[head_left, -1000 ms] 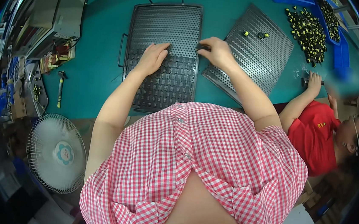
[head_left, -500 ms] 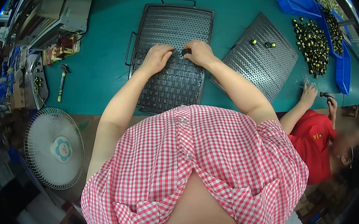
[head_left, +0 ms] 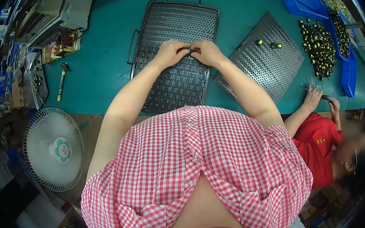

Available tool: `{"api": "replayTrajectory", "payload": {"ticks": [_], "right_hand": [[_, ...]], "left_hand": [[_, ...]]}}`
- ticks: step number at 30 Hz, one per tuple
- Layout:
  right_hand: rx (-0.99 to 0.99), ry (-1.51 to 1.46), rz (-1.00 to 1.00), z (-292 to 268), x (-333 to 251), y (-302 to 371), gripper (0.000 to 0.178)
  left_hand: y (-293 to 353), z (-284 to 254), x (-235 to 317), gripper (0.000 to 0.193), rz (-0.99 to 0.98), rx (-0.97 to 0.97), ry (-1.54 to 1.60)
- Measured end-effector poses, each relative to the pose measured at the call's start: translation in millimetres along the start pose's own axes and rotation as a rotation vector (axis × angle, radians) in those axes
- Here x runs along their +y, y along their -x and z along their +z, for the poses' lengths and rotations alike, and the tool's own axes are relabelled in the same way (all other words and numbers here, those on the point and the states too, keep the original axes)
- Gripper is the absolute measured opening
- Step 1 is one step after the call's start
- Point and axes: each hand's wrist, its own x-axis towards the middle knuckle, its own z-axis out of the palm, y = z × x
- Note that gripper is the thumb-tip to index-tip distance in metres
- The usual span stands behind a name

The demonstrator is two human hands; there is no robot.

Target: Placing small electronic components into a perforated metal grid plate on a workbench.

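A dark metal tray (head_left: 180, 18) with a dimpled or perforated bed lies in front of me. Rows of small black parts (head_left: 172, 85) fill its near half, while its far half shows bare metal. Over the boundary between the two my hands meet. My right hand (head_left: 207, 53) pinches a small black part (head_left: 192, 51) between thumb and fingers. From the other side my left hand (head_left: 170, 54) closes its thumb and fingertips at that same part. Fingers cover most of the part, so its exact kind is hidden.
A perforated metal plate (head_left: 267, 63) lies angled at right with two black-and-yellow pieces on it. Beyond it are a heap of such pieces (head_left: 318, 47) and blue bins (head_left: 348, 74). A co-worker in red (head_left: 315, 138) holds a hammer. At left are another hammer (head_left: 62, 81) and a fan (head_left: 53, 148).
My left hand has moved right and meets my right hand, its fingers now closed in at the part. My right hand has shifted slightly. The co-worker's hammer has tilted.
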Motion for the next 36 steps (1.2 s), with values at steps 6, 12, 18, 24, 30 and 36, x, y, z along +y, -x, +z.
{"api": "replayTrajectory", "payload": {"ticks": [6,12,18,24,30,36], "right_hand": [[0.056,-0.092,-0.002,6.4,3.9,6.1,0.021],[0.128,-0.117,-0.065,6.2,0.8,14.8,0.018],[0.174,-0.087,-0.072,10.2,1.2,18.9,0.017],[0.19,-0.066,-0.087,14.2,2.5,18.8,0.018],[0.144,-0.075,-0.091,10.2,8.4,17.8,0.021],[0.287,0.041,-0.207,-1.8,9.4,17.6,0.021]], "left_hand": [[-5.0,1.7,-3.9,0.016,-0.017,-0.074,-0.039],[-7.6,-2.3,13.1,0.012,0.079,-0.07,-0.202],[-8.2,0.5,17.6,0.01,0.232,-0.015,-0.399],[-6.4,-0.9,14.2,0.01,0.252,-0.035,-0.335],[-7.5,-5.6,6.6,0.011,0.173,-0.08,-0.168],[-6.2,-3.8,1.8,0.015,0.11,-0.065,-0.078]]}}
